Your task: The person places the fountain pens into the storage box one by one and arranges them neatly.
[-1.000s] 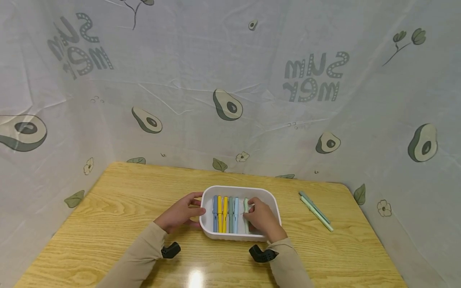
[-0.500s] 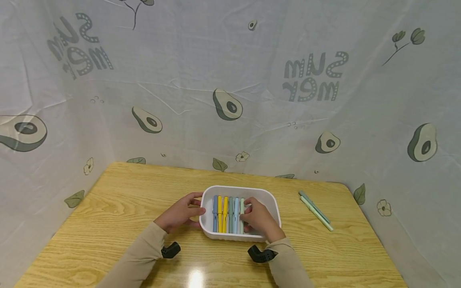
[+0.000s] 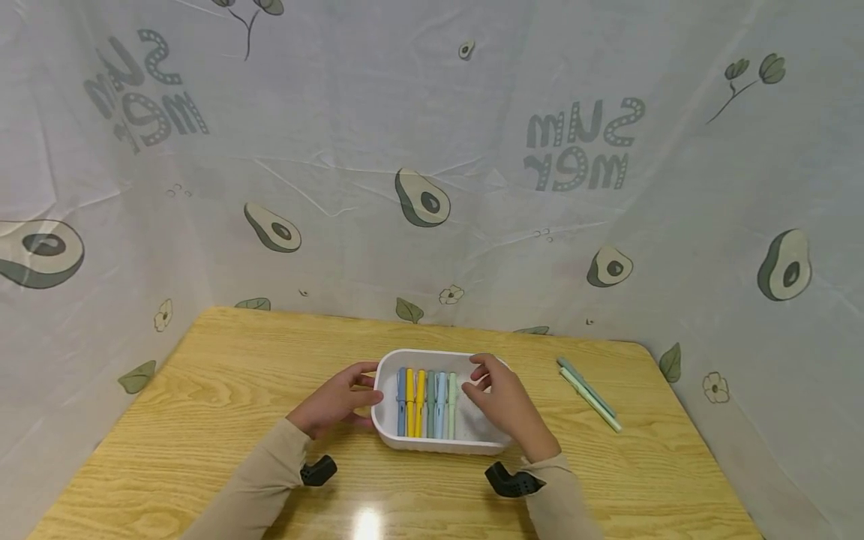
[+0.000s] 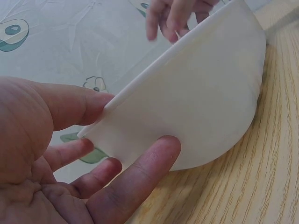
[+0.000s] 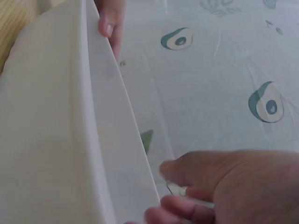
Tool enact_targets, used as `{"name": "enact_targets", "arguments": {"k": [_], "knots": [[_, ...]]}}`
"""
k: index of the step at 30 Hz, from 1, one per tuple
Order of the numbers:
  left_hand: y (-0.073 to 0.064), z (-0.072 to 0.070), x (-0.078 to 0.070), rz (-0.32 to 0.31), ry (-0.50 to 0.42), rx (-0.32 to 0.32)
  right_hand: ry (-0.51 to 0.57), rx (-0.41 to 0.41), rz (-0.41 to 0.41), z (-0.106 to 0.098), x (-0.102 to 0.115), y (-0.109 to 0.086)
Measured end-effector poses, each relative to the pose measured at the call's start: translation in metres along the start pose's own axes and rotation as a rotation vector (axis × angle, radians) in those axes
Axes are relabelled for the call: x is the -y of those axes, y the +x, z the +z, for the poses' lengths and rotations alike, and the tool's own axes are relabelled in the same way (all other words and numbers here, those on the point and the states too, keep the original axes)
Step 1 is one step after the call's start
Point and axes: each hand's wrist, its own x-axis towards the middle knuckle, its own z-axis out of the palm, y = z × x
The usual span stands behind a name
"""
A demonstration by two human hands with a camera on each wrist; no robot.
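A white plastic box (image 3: 442, 447) with rounded corners sits on the table, holding several pens side by side at its left. From left they run: a blue pen (image 3: 401, 397), two yellow pens (image 3: 421, 397), a grey-green pen (image 3: 430, 405), a light blue pen (image 3: 441, 405) and a pale green pen (image 3: 452, 405). My left hand (image 3: 335, 403) holds the box's left end, thumb at the rim and fingers along the outer wall (image 4: 205, 102). Over the box's right part hovers my right hand (image 3: 506, 401), fingers parted and holding nothing, its near side hiding the box's right rim.
Two more pens lie slanted on the table right of the box, one grey-green (image 3: 586, 386) and one pale green (image 3: 590, 399). The wooden table (image 3: 270, 352) meets a printed white cloth (image 3: 337, 247) at its back and sides.
The pale green pen in the box moved left, up beside the light blue one. My right hand then let go of it and drew away to the right. My left hand stays at the box.
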Motion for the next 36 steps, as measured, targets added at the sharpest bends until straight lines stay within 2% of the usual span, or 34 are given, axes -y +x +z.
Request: {"name": "enact_targets", "arguments": {"k": [4,6,9,12,16,23,29,36], "knots": [[0.001,-0.001,0.000,-0.004,-0.002,-0.009,-0.085,-0.113,-0.114,-0.023,-0.013,-0.007],[0.001,-0.001,0.000,-0.004,-0.002,-0.013,-0.166,-0.185,-0.127,-0.036,-0.021,-0.010],[0.001,0.000,-0.001,-0.005,0.001,-0.014,-0.293,-0.286,-0.075,-0.054,-0.037,-0.015],[0.001,0.001,-0.001,-0.008,0.006,-0.017,-0.372,-0.329,0.017,-0.068,-0.052,-0.020],[0.001,0.001,-0.001,-0.011,0.008,-0.022,-0.385,-0.310,0.115,-0.079,-0.070,-0.022],[0.001,0.000,0.000,-0.003,0.011,-0.021,-0.356,-0.169,0.293,-0.080,-0.097,-0.022],[0.001,0.000,0.000,0.004,0.010,-0.014,-0.358,-0.176,0.327,-0.077,-0.112,-0.023],[0.001,0.000,0.001,0.003,0.013,-0.015,-0.379,-0.159,0.344,-0.078,-0.120,-0.023]]}}
